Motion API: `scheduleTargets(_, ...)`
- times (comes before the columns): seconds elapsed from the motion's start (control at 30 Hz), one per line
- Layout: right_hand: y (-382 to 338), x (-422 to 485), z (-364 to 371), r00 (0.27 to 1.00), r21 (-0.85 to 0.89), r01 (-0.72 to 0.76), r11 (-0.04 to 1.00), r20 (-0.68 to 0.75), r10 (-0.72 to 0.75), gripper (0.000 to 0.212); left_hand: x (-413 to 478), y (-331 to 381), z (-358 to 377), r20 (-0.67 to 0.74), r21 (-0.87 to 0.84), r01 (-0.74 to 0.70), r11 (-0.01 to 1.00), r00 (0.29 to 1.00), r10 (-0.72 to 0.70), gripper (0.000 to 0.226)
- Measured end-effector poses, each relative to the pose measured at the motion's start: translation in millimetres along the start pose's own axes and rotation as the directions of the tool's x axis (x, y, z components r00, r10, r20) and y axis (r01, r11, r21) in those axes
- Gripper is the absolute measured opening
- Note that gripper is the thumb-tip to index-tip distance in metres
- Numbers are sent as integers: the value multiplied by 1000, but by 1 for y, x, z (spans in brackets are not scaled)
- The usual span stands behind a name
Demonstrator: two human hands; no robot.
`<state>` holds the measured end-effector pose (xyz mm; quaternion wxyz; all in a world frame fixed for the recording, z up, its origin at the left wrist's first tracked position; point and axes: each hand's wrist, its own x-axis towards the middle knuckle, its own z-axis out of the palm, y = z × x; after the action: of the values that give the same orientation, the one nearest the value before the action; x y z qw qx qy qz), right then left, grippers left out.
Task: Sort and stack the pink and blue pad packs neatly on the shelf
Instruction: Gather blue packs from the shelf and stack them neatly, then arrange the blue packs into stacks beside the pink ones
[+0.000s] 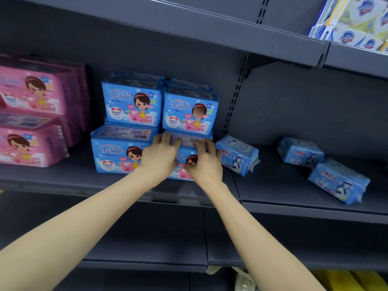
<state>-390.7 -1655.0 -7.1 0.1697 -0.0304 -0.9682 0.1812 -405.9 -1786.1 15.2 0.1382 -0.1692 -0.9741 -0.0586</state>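
Left hand (pixel 160 154) and right hand (pixel 204 162) clamp a glossy, boxy blue pack (pixel 186 139); pink packs (pixel 31 91) stacked at nine o'clock.

Pink packs (pixel 31 95), blurry at left edge.

Dark grey metal shelving unit (pixel 304 106), matte back panel, dim even light. Black slotted upright (pixel 236 95) runs down the back between two bays. Upper shelf board (pixel 210 32) overhead, middle shelf board (pixel 273 185), lower shelf board (pixel 147 248) beneath. White, blue and yellow cartons (pixel 354 22) stacked on upper right board. Bottom right: blurred yellow packs (pixel 346 280), crumpled white plastic bag (pixel 243 282) beside them.
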Motion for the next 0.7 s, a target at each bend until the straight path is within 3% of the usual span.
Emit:
scheduleTargets(0.5, 1, 5, -1, 1000, 7, 5, 1000, 29, -5, 67, 5, -3, 0, 1, -22, -72, 997, 997, 72, 58)
scheduleTargets(0.7, 16, -11, -20, 1000, 115, -11, 993, -4, 12, 62, 1, 25, -9, -109, -119, -202, 972, 976, 189, 51)
